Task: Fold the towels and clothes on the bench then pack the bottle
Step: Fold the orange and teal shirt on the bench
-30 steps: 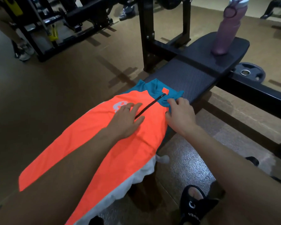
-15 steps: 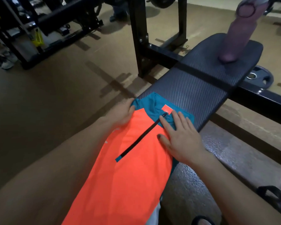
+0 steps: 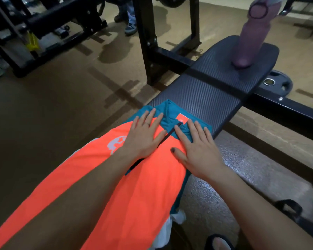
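Note:
An orange shirt (image 3: 137, 192) with a teal collar and a dark zip lies lengthwise on the black bench (image 3: 206, 94). My left hand (image 3: 145, 136) lies flat on its upper chest, fingers straight, reaching the teal collar. My right hand (image 3: 197, 148) lies flat just right of the zip, fingers spread over the collar's right side. A white cloth (image 3: 172, 224) peeks out from under the shirt near the bench's right edge. A purple bottle (image 3: 249, 38) stands upright at the bench's far end.
The black rack upright (image 3: 145, 42) rises left of the bench and a black frame bar (image 3: 287, 112) runs right. A weight plate (image 3: 278, 83) lies on the floor behind the bench. Someone's feet (image 3: 130, 26) stand at the back. My sandalled foot (image 3: 219, 242) is at the bottom.
My left hand has slid from the collar's left edge back onto the chest by the zip. My right hand stays flat on the collar's right side. The camera has tilted slightly.

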Available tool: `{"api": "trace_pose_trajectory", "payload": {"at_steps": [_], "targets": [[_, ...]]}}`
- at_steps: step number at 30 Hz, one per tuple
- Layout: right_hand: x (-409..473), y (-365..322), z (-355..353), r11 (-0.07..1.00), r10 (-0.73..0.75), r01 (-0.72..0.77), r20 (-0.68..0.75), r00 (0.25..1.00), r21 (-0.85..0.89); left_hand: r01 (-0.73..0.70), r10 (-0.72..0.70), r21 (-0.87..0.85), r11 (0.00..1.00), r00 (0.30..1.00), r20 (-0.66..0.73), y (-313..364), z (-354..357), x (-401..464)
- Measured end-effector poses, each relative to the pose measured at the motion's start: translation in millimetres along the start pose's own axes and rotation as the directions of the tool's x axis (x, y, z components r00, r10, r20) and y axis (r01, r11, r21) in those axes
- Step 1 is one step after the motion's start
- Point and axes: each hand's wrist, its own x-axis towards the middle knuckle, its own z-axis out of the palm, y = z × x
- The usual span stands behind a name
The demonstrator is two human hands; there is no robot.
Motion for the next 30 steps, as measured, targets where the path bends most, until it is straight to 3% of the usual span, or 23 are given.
{"api": "trace_pose_trajectory", "payload": {"at_steps": [4, 6, 8, 10, 12, 13, 17, 19, 21, 24, 28, 30], "targets": [[-14.3, 12.0, -5.4, 0.988, 0.116, -0.105, -0.094, 0.989, 0.113, 0.077, -0.079, 0.056, 0.995, 0.996, 0.041, -3.0, -7.1, 24.2], [-22.4, 25.8, -6.3, 0.915, 0.28, -0.231, -0.11, 0.954, 0.33, 0.092, -0.094, 0.07, 0.993, 0.995, 0.027, 6.7, -15.7, 25.8], [-24.2, 40.1, -1.9, 0.72, 0.408, -0.346, 0.037, 0.912, 0.601, 0.106, -0.106, -0.002, 0.994, 0.994, -0.015, 27.5, -22.2, 13.6], [-24.8, 42.3, 1.8, 0.409, 0.439, -0.416, 0.224, 0.87, 0.812, 0.065, -0.067, -0.029, 0.997, 0.997, -0.044, 54.0, -19.0, -13.8], [-27.0, 40.2, 6.8, 0.153, 0.355, -0.487, 0.412, 0.839, 0.86, 0.012, -0.011, 0.021, 1.0, 0.999, -0.035, 75.2, -3.1, -47.4], [-28.2, 40.4, 9.1, 0.104, 0.278, -0.526, 0.483, 0.83, 0.844, 0.013, -0.012, 0.045, 0.999, 1.0, -0.02, 80.7, 5.8, -61.7], [-40.2, 52.9, 17.8, 0.226, 0.031, -0.602, 0.612, 0.79, 0.766, 0.094, -0.073, 0.098, 0.991, 0.977, -0.201, 87.8, 12.9, -87.6], [-52.2, 55.3, 8.4, 0.289, -0.072, -0.568, 0.609, 0.789, 0.77, 0.054, -0.027, 0.083, 0.995, 0.954, -0.298, 100.8, 8.3, -101.8], [-65.2, 52.4, -7.5, 0.326, -0.136, -0.545, 0.609, 0.782, 0.773, -0.038, 0.052, 0.054, 0.998, 0.958, -0.282, 120.8, 7.3, -129.2], [-80.8, 45.3, -24.5, 0.252, -0.242, -0.607, 0.656, 0.715, 0.754, -0.116, 0.116, 0.011, 0.993, 0.976, -0.183, 147.1, 19.1, -177.4], [-92.8, 33.2, -36.3, 0.361, -0.241, -0.606, 0.698, 0.674, 0.709, -0.034, 0.011, -0.139, 0.99, 0.986, -0.164, 174.5, 29.7, -212.8], [-96.7, 26.8, -42.2, 0.298, -0.242, -0.614, 0.68, 0.692, 0.731, 0.073, -0.117, -0.298, 0.952, 0.984, -0.133, 189.5, 24.6, -219.9]]}}
